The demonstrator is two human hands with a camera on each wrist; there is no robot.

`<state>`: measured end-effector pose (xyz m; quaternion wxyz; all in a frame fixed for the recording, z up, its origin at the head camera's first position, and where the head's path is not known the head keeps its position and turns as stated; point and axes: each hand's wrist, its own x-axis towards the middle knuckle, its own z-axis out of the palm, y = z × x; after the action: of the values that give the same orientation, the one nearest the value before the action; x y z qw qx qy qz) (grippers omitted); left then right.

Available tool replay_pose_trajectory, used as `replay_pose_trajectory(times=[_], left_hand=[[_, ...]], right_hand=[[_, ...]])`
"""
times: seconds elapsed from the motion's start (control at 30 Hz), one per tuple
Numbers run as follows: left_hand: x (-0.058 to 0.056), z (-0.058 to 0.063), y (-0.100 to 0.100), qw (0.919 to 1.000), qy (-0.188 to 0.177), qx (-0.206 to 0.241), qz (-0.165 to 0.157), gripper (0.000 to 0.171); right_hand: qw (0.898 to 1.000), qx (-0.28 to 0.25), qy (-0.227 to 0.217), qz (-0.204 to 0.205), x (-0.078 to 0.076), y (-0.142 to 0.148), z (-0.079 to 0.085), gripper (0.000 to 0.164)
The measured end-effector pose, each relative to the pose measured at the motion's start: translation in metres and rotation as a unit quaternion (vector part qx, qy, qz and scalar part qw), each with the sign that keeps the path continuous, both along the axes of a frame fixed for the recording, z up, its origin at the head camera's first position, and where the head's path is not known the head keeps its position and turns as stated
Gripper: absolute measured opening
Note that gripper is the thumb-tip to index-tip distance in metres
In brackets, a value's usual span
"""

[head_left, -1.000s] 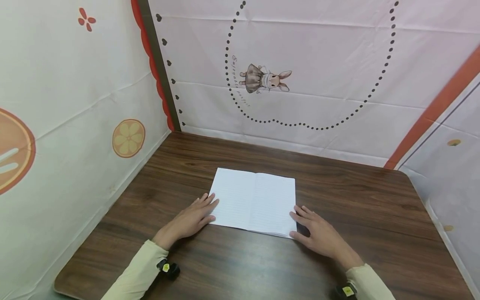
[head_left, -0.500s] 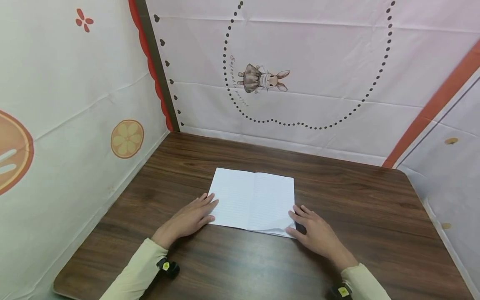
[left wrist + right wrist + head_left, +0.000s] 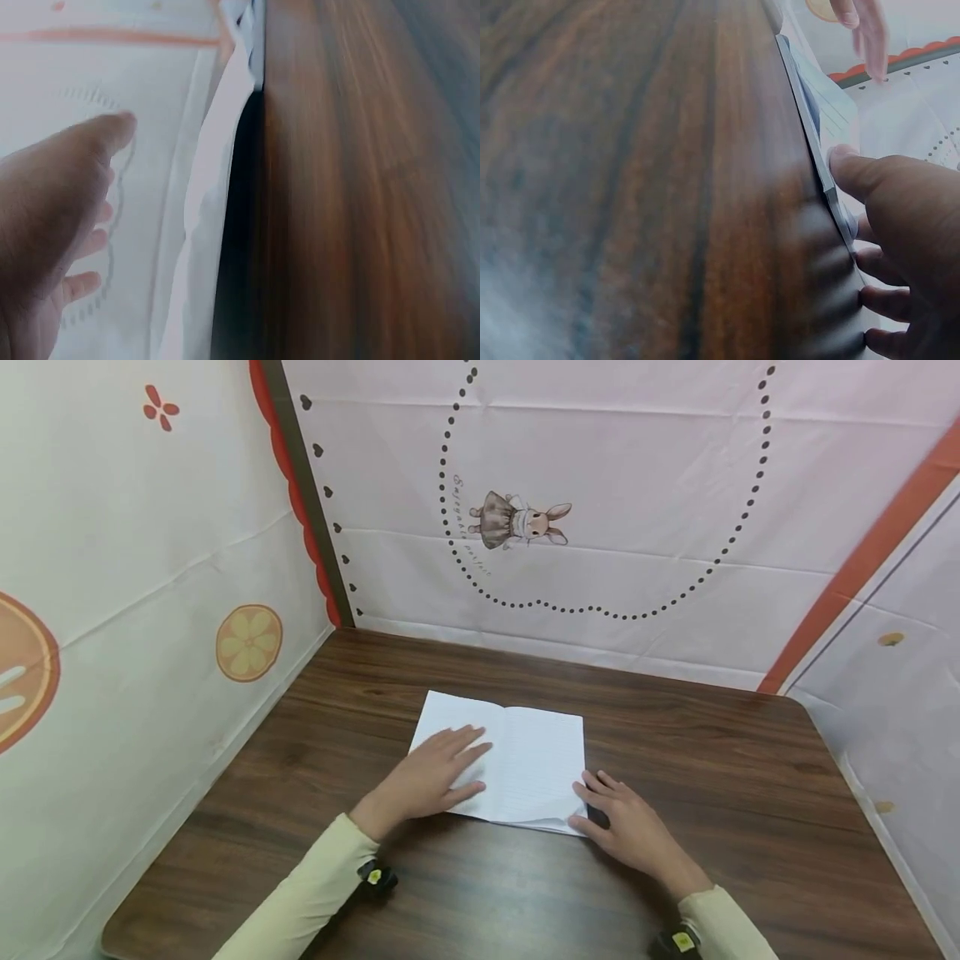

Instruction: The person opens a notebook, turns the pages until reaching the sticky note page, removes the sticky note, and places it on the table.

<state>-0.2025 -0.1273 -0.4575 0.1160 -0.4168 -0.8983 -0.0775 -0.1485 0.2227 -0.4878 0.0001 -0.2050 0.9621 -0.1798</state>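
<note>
A notebook (image 3: 543,756) with white ruled pages lies open on the wooden table. My left hand (image 3: 427,777) is over its left page with fingers spread; the left wrist view shows this hand (image 3: 52,217) raised above the paper. At the lower right corner, my right hand (image 3: 630,827) touches the notebook, its thumb on the corner and its other fingers along the right edge. A page near that thumb is buckled upward along the bottom. In the right wrist view the thumb (image 3: 851,171) rests against the lifted paper (image 3: 832,112), with fingers at the notebook's side.
Dark wood table (image 3: 480,893) surrounds the notebook. White printed cloth (image 3: 637,527) stands behind it and along both sides. Each wrist carries a small black camera (image 3: 377,878).
My left hand has left the notebook's left edge and moved right over the left page. Under my right thumb, the flat page corner has buckled upward.
</note>
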Motion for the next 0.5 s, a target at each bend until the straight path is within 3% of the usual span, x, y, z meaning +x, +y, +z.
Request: replay_pose_trajectory(times=[0.1, 0.3, 0.5], left_hand=[[0.001, 0.002, 0.025, 0.9984, 0.013, -0.042, -0.036, 0.065], [0.004, -0.001, 0.068, 0.9909, 0.001, -0.118, -0.064, 0.068], [0.008, -0.009, 0.099, 0.9826, 0.015, -0.154, -0.102, 0.067]], right_hand=[[1.000, 0.003, -0.005, 0.002, -0.001, -0.001, 0.000, 0.066], [1.000, 0.004, -0.012, 0.005, -0.003, -0.001, 0.001, 0.065], [1.000, 0.000, -0.001, 0.011, -0.002, 0.001, 0.001, 0.065]])
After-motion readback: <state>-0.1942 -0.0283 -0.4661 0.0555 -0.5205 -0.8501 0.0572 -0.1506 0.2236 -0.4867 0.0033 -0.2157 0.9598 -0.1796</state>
